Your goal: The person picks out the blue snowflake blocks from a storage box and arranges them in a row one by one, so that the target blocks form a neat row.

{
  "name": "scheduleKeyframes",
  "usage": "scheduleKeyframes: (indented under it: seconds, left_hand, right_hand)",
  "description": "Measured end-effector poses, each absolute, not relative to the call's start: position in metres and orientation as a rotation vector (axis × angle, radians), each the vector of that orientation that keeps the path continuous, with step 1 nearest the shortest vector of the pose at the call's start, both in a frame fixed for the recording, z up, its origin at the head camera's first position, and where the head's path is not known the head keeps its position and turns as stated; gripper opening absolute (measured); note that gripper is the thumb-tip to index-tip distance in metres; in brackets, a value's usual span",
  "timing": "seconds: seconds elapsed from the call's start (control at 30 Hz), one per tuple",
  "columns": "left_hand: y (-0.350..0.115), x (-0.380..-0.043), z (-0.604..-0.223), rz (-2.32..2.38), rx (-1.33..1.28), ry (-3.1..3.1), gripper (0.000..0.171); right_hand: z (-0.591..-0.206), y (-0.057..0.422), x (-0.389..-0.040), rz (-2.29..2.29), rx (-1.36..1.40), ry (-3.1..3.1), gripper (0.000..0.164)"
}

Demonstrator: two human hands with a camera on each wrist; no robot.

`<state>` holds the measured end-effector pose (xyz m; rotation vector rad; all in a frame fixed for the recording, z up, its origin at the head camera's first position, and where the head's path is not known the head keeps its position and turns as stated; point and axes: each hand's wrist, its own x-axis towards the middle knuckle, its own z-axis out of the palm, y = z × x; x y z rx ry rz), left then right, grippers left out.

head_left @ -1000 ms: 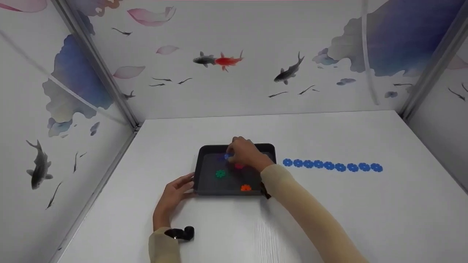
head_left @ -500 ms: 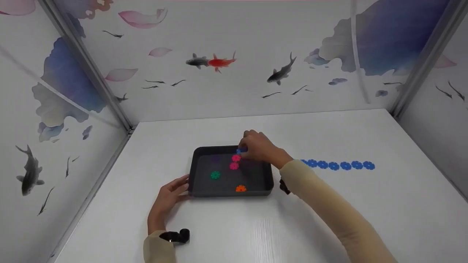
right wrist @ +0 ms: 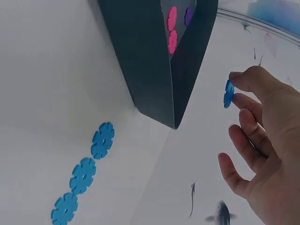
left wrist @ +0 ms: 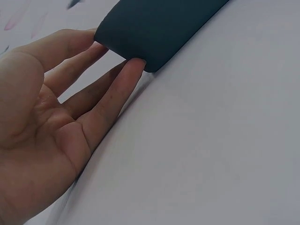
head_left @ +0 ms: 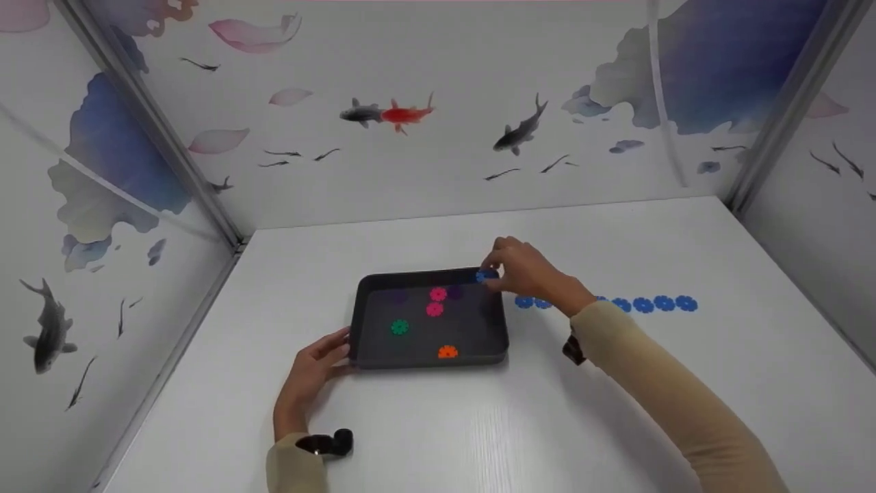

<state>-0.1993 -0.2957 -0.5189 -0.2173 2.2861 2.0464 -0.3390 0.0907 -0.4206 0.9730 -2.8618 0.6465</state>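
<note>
My right hand (head_left: 530,270) pinches a blue snowflake-shaped plastic disc (right wrist: 228,93) between thumb and index finger, its other fingers loosely bent. In the head view that hand is over the far right corner of a dark tray (head_left: 472,332). Fingertips of my left hand (head_left: 311,370) touch the tray's left end; the left wrist view shows these fingers mostly straight. Inside the tray lie pink discs (head_left: 435,309), a green disc (head_left: 400,327), an orange disc (head_left: 447,352) and dim purple discs (head_left: 455,292). Right of the tray runs a row of blue discs (head_left: 642,305), partly hidden by my right wrist.
The white table (head_left: 424,431) carries the tray and the row. White panels printed with fish and petals stand behind (head_left: 438,185) and at both sides. A black wrist-worn device (head_left: 332,444) shows at the left sleeve.
My right hand has moved right with the blue disc, from over the tray's middle to its far right corner, uncovering the pink discs. The left hand keeps touching the tray. The head view has shifted slightly.
</note>
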Motion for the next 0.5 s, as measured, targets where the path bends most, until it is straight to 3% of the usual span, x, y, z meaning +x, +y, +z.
scheduleKeyframes:
  seconds: [0.5]
  left_hand:
    - [-0.295,-0.200,-0.518,2.030,-0.216,2.298,0.045]
  right_hand:
    - [-0.414,0.173,-0.324,0.589,0.868,-2.797,0.023]
